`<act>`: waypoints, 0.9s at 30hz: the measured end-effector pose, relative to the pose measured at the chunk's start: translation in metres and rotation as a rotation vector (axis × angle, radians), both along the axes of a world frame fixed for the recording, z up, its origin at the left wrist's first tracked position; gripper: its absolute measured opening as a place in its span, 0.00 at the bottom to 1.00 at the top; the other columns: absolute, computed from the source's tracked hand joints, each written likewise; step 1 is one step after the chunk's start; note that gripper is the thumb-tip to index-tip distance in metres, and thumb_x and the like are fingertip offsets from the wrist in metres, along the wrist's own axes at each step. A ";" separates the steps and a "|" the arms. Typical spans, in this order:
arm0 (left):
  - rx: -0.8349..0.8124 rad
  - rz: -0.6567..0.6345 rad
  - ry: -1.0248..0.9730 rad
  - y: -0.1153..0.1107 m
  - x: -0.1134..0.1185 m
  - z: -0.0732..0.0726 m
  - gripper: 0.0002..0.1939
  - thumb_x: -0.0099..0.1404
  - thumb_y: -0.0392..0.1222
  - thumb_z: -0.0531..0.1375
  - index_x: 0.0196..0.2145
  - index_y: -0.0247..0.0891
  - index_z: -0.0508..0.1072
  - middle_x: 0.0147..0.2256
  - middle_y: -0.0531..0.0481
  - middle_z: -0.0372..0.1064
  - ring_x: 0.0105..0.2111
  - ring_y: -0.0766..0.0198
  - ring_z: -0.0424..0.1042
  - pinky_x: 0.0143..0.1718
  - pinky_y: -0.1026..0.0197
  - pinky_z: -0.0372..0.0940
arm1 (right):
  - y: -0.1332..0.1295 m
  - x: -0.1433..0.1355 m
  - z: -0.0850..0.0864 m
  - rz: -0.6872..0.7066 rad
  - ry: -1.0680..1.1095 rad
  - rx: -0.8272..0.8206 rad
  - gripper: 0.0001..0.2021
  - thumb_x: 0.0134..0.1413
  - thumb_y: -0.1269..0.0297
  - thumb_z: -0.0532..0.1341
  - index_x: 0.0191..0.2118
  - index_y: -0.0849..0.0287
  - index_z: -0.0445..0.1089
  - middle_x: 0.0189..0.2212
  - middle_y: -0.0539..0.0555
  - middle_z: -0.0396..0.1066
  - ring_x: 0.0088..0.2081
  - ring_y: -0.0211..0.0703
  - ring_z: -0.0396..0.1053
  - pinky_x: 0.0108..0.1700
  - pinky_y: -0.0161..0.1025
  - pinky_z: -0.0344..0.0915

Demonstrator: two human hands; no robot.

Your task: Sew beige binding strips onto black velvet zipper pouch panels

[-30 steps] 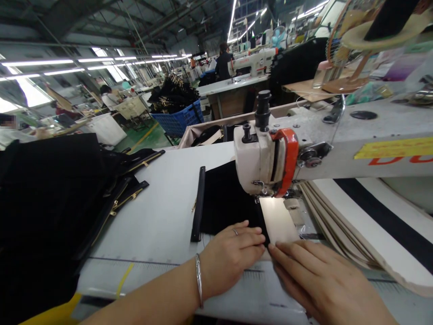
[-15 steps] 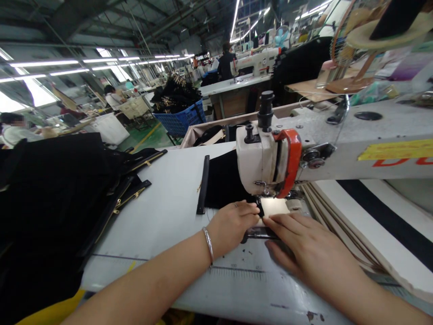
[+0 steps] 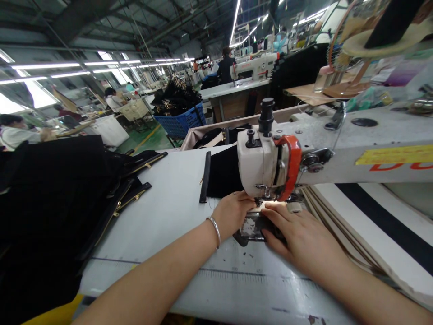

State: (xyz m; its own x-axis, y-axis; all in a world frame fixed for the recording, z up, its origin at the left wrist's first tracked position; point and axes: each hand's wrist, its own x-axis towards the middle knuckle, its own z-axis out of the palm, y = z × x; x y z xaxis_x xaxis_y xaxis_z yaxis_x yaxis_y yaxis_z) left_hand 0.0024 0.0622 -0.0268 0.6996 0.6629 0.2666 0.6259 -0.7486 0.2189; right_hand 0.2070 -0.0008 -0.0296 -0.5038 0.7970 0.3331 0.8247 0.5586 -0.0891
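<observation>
A black fabric piece [image 3: 225,174] with a dark trim strip [image 3: 204,178] on its left edge lies under the head of a sewing machine [image 3: 255,158]. My left hand [image 3: 232,212], with a silver bangle on its wrist, is closed at the fabric's near edge, fingers together beside the presser foot; its thumb is hidden. Flat on a pale strip [image 3: 270,206] at the needle area rests my right hand [image 3: 297,230], fingers stretched forward and thumb apart on the machine bed. The needle itself is too small to make out.
Black pieces with gold zips [image 3: 64,194] are piled on the left of the white table [image 3: 176,203]. Pale panels with a black stripe [image 3: 382,216] lie under the machine arm at right. Beyond stand a blue crate [image 3: 182,119] and a person [image 3: 225,67].
Both hands have moved slightly away from me, toward the back of the table, with the black fabric and pale strip. Less of the pale strip shows, and more machine bed is uncovered.
</observation>
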 end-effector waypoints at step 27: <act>-0.035 0.041 -0.135 -0.009 -0.001 -0.003 0.12 0.63 0.27 0.55 0.39 0.35 0.76 0.43 0.49 0.74 0.47 0.65 0.71 0.54 0.61 0.66 | -0.013 -0.003 -0.004 0.018 0.012 0.093 0.18 0.59 0.63 0.56 0.54 0.60 0.65 0.50 0.57 0.68 0.49 0.49 0.65 0.52 0.50 0.63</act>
State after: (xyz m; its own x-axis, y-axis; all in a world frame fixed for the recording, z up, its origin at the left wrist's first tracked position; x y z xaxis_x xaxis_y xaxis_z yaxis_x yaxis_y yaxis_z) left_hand 0.0017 0.0529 -0.0298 0.6308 0.7010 0.3328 0.6191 -0.7132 0.3287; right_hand 0.2042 -0.0137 -0.0340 -0.5131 0.7536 0.4110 0.8139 0.5792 -0.0459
